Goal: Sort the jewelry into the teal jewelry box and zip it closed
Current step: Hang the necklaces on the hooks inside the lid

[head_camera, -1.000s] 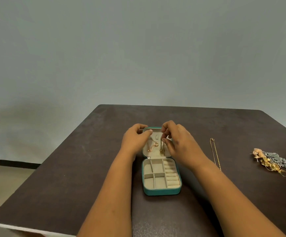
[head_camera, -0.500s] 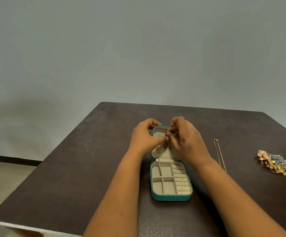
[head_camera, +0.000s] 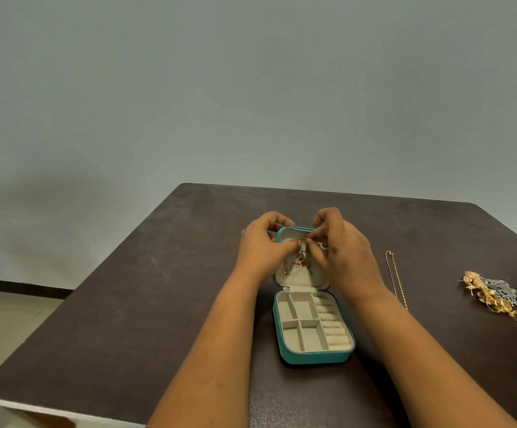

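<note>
The teal jewelry box (head_camera: 312, 355) lies open on the dark table, its beige compartments toward me and its lid (head_camera: 294, 278) flat behind them. Over the lid, my left hand (head_camera: 261, 248) and my right hand (head_camera: 343, 253) meet fingertip to fingertip, pinching a thin gold necklace (head_camera: 299, 261) whose chain and pendant hang down onto the lid's lining. The tray's compartments look bare. A second gold chain (head_camera: 394, 278) lies stretched on the table just right of my right wrist. A heap of gold and silver jewelry (head_camera: 495, 293) sits at the far right.
The dark brown table (head_camera: 158, 288) ends at a pale front-left edge, with floor beyond it on the left. A plain grey wall rises behind the table's far edge.
My hands have drawn closer together over the lid and now pinch the necklace at one spot. The view has shifted, so the box sits further right and lower in frame.
</note>
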